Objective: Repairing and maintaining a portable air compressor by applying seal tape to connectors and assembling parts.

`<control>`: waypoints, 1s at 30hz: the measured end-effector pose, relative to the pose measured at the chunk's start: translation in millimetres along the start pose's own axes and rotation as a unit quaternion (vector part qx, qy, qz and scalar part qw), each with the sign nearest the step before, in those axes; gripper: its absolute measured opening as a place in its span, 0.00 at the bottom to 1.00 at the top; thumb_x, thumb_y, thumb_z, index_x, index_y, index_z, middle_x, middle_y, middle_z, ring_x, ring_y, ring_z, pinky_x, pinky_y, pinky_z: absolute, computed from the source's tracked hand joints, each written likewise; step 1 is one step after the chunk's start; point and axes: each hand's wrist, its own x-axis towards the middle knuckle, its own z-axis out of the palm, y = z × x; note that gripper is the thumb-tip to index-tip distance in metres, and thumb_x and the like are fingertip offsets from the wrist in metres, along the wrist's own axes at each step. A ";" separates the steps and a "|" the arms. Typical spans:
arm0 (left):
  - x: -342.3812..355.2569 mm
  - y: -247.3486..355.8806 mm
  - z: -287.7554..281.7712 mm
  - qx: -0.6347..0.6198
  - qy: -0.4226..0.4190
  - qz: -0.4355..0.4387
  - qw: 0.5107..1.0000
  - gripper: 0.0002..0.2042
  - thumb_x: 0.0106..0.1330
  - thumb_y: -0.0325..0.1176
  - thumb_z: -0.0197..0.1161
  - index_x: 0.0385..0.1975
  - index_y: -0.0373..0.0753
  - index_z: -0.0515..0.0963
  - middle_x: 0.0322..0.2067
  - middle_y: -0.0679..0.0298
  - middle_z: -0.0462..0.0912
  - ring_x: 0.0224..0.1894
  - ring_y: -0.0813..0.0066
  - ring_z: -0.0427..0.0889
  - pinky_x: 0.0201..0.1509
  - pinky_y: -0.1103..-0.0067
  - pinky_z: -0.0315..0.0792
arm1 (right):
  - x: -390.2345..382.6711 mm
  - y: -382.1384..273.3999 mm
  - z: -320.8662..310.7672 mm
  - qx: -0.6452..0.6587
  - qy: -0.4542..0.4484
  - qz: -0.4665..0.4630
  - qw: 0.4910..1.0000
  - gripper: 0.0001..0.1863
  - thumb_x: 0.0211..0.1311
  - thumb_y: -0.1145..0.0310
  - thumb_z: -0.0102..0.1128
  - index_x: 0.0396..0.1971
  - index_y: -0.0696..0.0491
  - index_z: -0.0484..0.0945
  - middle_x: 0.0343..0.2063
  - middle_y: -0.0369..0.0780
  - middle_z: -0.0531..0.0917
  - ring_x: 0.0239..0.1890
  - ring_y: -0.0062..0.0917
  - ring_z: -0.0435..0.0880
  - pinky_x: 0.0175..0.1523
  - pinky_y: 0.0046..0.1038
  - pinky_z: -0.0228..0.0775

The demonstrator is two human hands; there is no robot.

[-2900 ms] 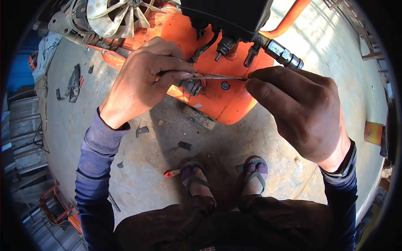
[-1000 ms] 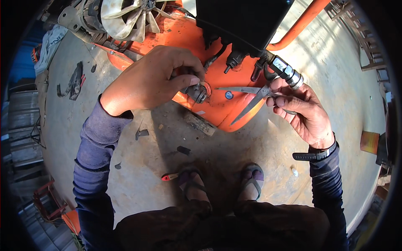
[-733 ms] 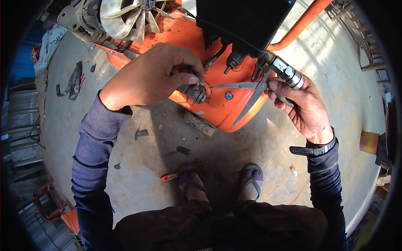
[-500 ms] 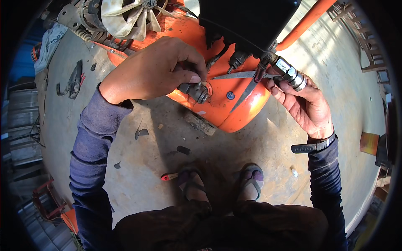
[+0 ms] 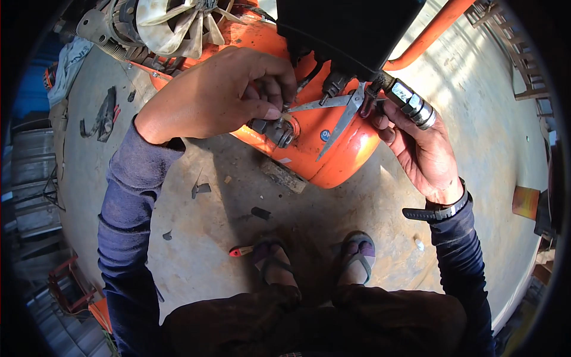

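An orange tank [image 5: 342,163] carries a black box [image 5: 333,30] with cables and fittings beneath it. My left hand [image 5: 217,95] is closed at a dark metal valve fitting [image 5: 279,134], thumb and fingertips pinching something small that I cannot make out. My right hand [image 5: 419,152] grips open scissors [image 5: 336,131], its handles partly hidden behind a dark red fitting. One blade reaches left to my left fingertips; the other points down over the tank. A chrome coupler [image 5: 410,107] juts out just above my right hand.
A pale fan [image 5: 178,27] and machinery sit top left; an orange pipe [image 5: 434,33] rises right. The tank's end rests by a wooden block [image 5: 282,175]. Dark scraps [image 5: 262,212] and a red-handled tool [image 5: 241,251] lie on the concrete floor near my sandalled feet.
Earlier both hands held a thin strip; then scissors appeared in my right hand. Since then the scissors have moved up and leftward, their blade now at my left fingertips.
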 end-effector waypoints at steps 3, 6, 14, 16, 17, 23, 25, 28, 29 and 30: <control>1.0 2.9 -2.0 -0.013 0.001 0.005 1.000 0.16 0.62 0.18 0.65 0.50 0.29 0.76 0.32 0.64 0.84 0.37 0.79 0.82 0.44 0.80 0.75 | 1.3 1.1 5.8 -0.025 -0.002 -0.027 0.999 0.14 0.73 0.81 0.48 0.55 0.63 0.71 0.39 0.42 0.81 0.36 0.18 0.80 0.41 0.19 0.76; 1.7 3.4 -3.3 0.002 -0.008 0.008 1.000 0.17 0.61 0.17 0.64 0.51 0.29 0.74 0.32 0.63 0.83 0.38 0.78 0.82 0.45 0.80 0.75 | 3.3 1.5 6.3 -0.037 -0.004 -0.054 0.998 0.13 0.72 0.82 0.48 0.54 0.61 0.70 0.37 0.41 0.80 0.35 0.17 0.78 0.38 0.17 0.73; 2.5 0.9 -4.2 -0.001 -0.011 0.006 1.000 0.15 0.60 0.15 0.64 0.47 0.29 0.74 0.31 0.62 0.83 0.38 0.78 0.82 0.45 0.80 0.76 | 8.0 5.5 2.6 -0.080 -0.011 -0.063 0.995 0.11 0.74 0.79 0.48 0.53 0.60 0.69 0.41 0.41 0.78 0.32 0.16 0.73 0.31 0.15 0.63; 3.0 0.2 -4.2 -0.002 -0.012 0.011 1.000 0.15 0.59 0.15 0.64 0.46 0.29 0.74 0.31 0.62 0.83 0.38 0.78 0.83 0.45 0.80 0.76 | 9.5 3.2 0.2 -0.089 -0.020 -0.057 0.994 0.11 0.73 0.80 0.47 0.53 0.60 0.69 0.39 0.41 0.79 0.31 0.16 0.74 0.33 0.15 0.66; 3.5 -0.4 -3.8 -0.006 -0.012 0.007 1.000 0.15 0.59 0.15 0.64 0.46 0.29 0.74 0.31 0.62 0.83 0.39 0.78 0.83 0.45 0.80 0.76 | 10.4 2.9 -0.5 -0.093 -0.026 -0.054 0.994 0.11 0.73 0.81 0.47 0.53 0.60 0.69 0.38 0.42 0.79 0.31 0.17 0.75 0.34 0.16 0.67; 4.2 0.2 -4.1 -0.002 -0.010 -0.005 1.000 0.13 0.60 0.17 0.65 0.44 0.30 0.74 0.31 0.62 0.85 0.38 0.78 0.84 0.45 0.80 0.76 | 14.7 3.0 -0.5 -0.082 -0.007 -0.046 0.996 0.11 0.74 0.77 0.49 0.54 0.60 0.68 0.40 0.42 0.79 0.31 0.14 0.72 0.30 0.14 0.63; 4.4 -0.8 -4.6 -0.004 -0.012 -0.009 1.000 0.13 0.60 0.17 0.66 0.44 0.30 0.74 0.31 0.62 0.85 0.38 0.78 0.84 0.45 0.80 0.76 | 17.2 0.9 -5.5 -0.059 -0.037 -0.038 0.997 0.13 0.73 0.78 0.50 0.54 0.59 0.67 0.42 0.44 0.81 0.31 0.16 0.75 0.32 0.15 0.65; 4.5 -5.3 -4.3 -0.007 -0.015 -0.016 1.000 0.13 0.60 0.18 0.66 0.43 0.31 0.74 0.31 0.62 0.86 0.39 0.79 0.85 0.46 0.81 0.77 | 20.6 -1.6 -9.2 -0.076 -0.044 -0.027 0.996 0.14 0.73 0.77 0.51 0.55 0.59 0.66 0.41 0.43 0.81 0.31 0.16 0.75 0.31 0.15 0.65; 3.6 -9.2 -2.3 -0.018 -0.002 -0.016 1.000 0.12 0.61 0.19 0.67 0.42 0.31 0.75 0.31 0.63 0.86 0.37 0.79 0.84 0.43 0.81 0.76 | 21.8 -2.4 -10.4 -0.084 -0.048 -0.022 0.995 0.15 0.73 0.77 0.51 0.55 0.59 0.65 0.40 0.43 0.81 0.30 0.16 0.74 0.31 0.15 0.65; 2.6 -13.2 -0.1 -0.029 0.012 -0.016 0.999 0.11 0.61 0.21 0.68 0.41 0.32 0.76 0.30 0.64 0.86 0.36 0.80 0.84 0.40 0.81 0.76 | 23.1 -3.5 -11.6 -0.084 -0.048 -0.021 0.995 0.15 0.73 0.77 0.51 0.55 0.59 0.65 0.40 0.43 0.81 0.30 0.16 0.74 0.31 0.15 0.65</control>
